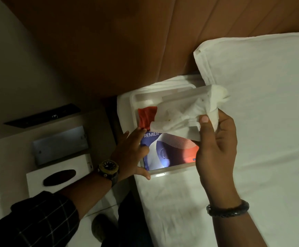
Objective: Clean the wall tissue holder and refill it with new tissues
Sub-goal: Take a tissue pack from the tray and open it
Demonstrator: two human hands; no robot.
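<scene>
Nearest the camera, a dark checked sleeve (38, 220) covers the left forearm, and a watch (108, 169) sits on that wrist. On the right wrist is a dark bracelet (227, 209).

The left hand (132, 152) rests with loosely spread fingers on the left edge of a white tray-like holder part (133, 104), its thumb at the tray's near left corner; it steadies the tray and is not closed around anything. The tray lies on the bed (252, 166), near the bed's left edge and just short of the pillow (261, 72). Inside the tray lies a tissue pack (170, 154), printed blue, white and orange, with the letters "REMIER" showing.

The right hand (216, 145) is above the tray's right side, thumb and fingers pinched shut on a crumpled wad of white tissues (186, 114) that drapes over the far half of the pack.

Left of the bed, a white tissue box cover (56, 177) with a dark oval slot stands by the wall, beside a metal plate (59, 145). Farthest off, a brown padded headboard (127, 41) rises behind the pillow.
</scene>
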